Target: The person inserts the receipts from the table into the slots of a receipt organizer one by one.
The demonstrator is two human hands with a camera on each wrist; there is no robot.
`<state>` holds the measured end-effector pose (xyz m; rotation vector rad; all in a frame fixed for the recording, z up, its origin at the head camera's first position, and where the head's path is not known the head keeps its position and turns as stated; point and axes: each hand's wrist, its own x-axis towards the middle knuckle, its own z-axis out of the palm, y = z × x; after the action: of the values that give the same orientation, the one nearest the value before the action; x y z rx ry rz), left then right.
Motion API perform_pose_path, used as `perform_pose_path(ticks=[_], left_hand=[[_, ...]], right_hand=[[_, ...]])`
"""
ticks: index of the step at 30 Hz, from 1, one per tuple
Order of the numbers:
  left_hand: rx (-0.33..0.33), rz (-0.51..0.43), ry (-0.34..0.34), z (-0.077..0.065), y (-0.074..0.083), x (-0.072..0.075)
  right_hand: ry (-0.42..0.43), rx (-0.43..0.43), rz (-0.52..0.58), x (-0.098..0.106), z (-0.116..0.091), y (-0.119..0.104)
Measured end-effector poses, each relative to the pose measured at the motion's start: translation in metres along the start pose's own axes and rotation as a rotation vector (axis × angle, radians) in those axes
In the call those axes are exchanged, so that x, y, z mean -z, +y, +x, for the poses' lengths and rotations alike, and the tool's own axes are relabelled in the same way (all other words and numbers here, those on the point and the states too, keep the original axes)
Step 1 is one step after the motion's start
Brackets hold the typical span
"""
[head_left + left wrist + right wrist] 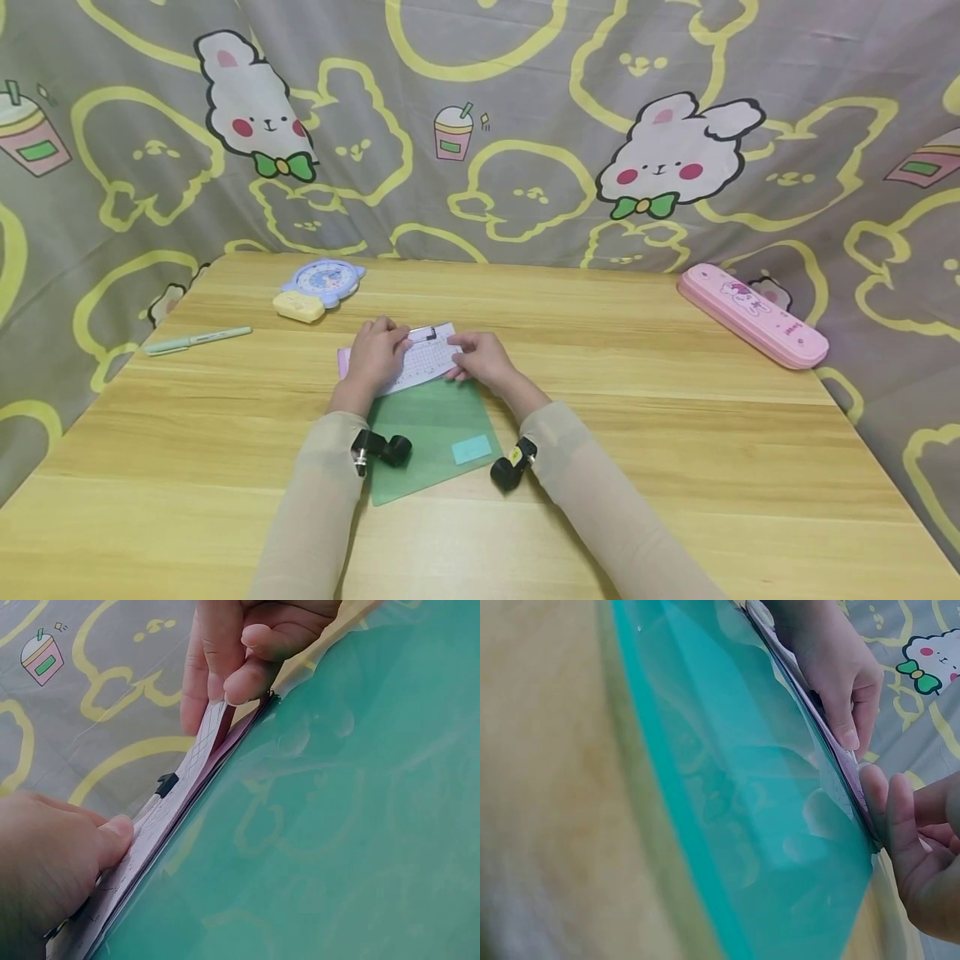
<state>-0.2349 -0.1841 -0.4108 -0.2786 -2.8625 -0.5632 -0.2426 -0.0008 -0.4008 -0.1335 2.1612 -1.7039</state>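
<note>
A stack of printed grid sheets (427,362) with a purple edge lies over the far end of a translucent green folder (427,437). On the sheets' far edge sits a metal clip with a black end (166,784). My left hand (377,357) grips the left part of the stack, its thumb on the top sheet beside the clip in the left wrist view. At the right end, my right hand (483,358) pinches the sheets' edge between thumb and fingers. The left wrist view shows the top sheets bent up slightly there, apart from the purple layer below.
A pale green pen (198,340) lies at the left. Behind it are a blue round clock-like item (326,279) and a small yellow case (298,307). A pink pencil case (753,317) is at the far right, near a patterned curtain (525,125). The folder bears a light blue label (471,450).
</note>
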Motion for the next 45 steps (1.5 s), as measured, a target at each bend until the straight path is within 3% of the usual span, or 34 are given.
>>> perform_pose_path(ticks=[13,30,35,45], left_hand=[[0.021,-0.044,-0.006,0.000,-0.003,-0.003],[0.031,-0.062,0.003,0.001,-0.002,-0.003],[0.041,-0.080,0.002,0.002,-0.001,-0.003],[0.086,-0.168,0.002,0.003,-0.004,-0.003]], right_hand=[[-0.021,0.046,0.071,0.013,-0.007,0.010],[-0.107,0.077,0.002,0.029,-0.017,0.017],[-0.100,0.084,-0.032,0.030,-0.031,0.007],[-0.054,0.078,0.047,0.041,-0.029,0.030]])
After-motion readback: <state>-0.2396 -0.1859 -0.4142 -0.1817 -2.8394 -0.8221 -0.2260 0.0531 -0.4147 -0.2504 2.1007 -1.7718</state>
